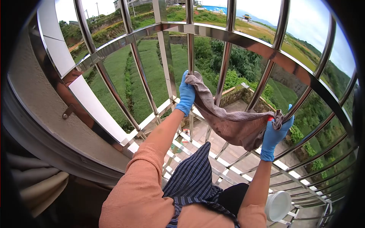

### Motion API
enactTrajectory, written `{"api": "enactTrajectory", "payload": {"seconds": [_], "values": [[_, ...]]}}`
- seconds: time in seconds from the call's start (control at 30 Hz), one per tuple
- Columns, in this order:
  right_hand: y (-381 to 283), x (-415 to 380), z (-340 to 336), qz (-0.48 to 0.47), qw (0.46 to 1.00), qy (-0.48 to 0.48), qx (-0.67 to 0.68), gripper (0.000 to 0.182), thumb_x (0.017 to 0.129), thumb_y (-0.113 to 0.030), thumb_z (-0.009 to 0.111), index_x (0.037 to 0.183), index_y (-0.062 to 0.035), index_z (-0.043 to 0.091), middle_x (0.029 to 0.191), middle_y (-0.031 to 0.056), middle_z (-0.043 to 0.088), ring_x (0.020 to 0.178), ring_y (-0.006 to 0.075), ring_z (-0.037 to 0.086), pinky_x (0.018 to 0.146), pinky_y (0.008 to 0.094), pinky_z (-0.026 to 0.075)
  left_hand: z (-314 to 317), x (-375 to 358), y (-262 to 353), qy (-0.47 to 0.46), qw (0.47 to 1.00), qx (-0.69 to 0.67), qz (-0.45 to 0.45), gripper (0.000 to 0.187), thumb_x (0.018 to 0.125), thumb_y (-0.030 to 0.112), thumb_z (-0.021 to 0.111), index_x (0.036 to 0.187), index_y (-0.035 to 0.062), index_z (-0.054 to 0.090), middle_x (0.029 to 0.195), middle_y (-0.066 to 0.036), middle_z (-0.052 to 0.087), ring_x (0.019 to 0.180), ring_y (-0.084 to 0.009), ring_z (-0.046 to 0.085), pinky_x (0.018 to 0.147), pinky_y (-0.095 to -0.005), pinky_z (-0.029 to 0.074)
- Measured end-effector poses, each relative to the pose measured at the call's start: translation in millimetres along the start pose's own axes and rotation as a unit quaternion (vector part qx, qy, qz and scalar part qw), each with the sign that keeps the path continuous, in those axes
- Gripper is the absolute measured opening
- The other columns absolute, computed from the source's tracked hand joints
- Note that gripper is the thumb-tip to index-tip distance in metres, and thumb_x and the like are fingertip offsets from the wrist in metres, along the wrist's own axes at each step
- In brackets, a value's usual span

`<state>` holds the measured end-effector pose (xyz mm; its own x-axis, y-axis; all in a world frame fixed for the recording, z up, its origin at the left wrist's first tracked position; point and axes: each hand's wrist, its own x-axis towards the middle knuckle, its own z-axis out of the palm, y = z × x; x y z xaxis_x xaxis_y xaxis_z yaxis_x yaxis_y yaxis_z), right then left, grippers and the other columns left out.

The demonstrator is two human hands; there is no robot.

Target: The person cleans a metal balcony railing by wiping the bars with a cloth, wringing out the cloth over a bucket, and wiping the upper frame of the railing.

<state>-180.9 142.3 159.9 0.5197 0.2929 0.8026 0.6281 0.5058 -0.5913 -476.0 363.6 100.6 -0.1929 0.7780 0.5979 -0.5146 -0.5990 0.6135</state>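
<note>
A damp-looking grey-brown cloth [232,123] hangs stretched between my two hands, sagging in the middle in front of the metal bars. My left hand [186,95], in a blue glove, grips its upper left end beside a vertical bar [190,53]. Lower and to the right, my right hand [276,136], also in a blue glove, has the bunched other end in its grasp, close to a slanting bar. A small red patch shows at that end, by the right fingers.
A curved metal rail [228,36] with upright bars surrounds the space ahead. A wall and frame [76,117] stand at left. Low at right is a white bucket [278,206] on the barred floor [224,173]. A striped apron [192,171] covers my front.
</note>
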Motion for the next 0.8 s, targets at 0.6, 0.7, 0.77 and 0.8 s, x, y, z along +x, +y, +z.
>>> {"api": "enactTrajectory", "payload": {"seconds": [0.6, 0.7, 0.77, 0.8], "values": [[-26, 17, 12, 0.121, 0.991, 0.052, 0.03, 0.034, 0.088, -0.004, 0.057, 0.122, -0.0078, 0.054, 0.068, -0.0049, 0.047, 0.054, 0.001, 0.037, 0.048, 0.0178, 0.034, -16, 205, 110, -0.058, 0.958, 0.134, 0.247, 0.013, 0.096, 0.01, 0.042, 0.104, 0.003, 0.049, 0.097, -0.007, 0.058, 0.082, -0.0131, 0.052, 0.079, -0.0279, 0.045], [-24, 15, 13, 0.105, 0.992, 0.062, 0.024, 0.034, 0.088, -0.004, 0.056, 0.122, -0.0081, 0.054, 0.068, -0.0052, 0.047, 0.053, 0.001, 0.037, 0.047, 0.0175, 0.034, -38, 213, 126, -0.082, 0.872, 0.379, 0.297, 0.016, 0.095, 0.003, 0.039, 0.109, 0.0037, 0.048, 0.095, -0.004, 0.056, 0.079, -0.0106, 0.051, 0.075, -0.0248, 0.045], [-20, 15, 19, 0.126, 0.989, 0.077, -0.004, 0.032, 0.088, -0.003, 0.055, 0.12, -0.0059, 0.054, 0.068, -0.0043, 0.048, 0.054, 0.0009, 0.038, 0.047, 0.018, 0.034, -23, 196, 139, -0.007, 0.896, 0.382, 0.226, 0.022, 0.093, 0.0, 0.04, 0.114, 0.0041, 0.048, 0.096, -0.003, 0.056, 0.079, -0.0116, 0.051, 0.073, -0.0252, 0.045], [-14, 17, 20, 0.097, 0.991, 0.076, 0.043, 0.032, 0.088, -0.003, 0.056, 0.12, -0.0041, 0.053, 0.071, -0.0029, 0.049, 0.055, 0.0016, 0.04, 0.047, 0.0184, 0.036, -25, 199, 143, -0.098, 0.967, 0.147, 0.185, 0.015, 0.092, 0.005, 0.045, 0.105, 0.0027, 0.052, 0.092, -0.004, 0.058, 0.079, -0.0134, 0.055, 0.073, -0.0278, 0.046]]}}
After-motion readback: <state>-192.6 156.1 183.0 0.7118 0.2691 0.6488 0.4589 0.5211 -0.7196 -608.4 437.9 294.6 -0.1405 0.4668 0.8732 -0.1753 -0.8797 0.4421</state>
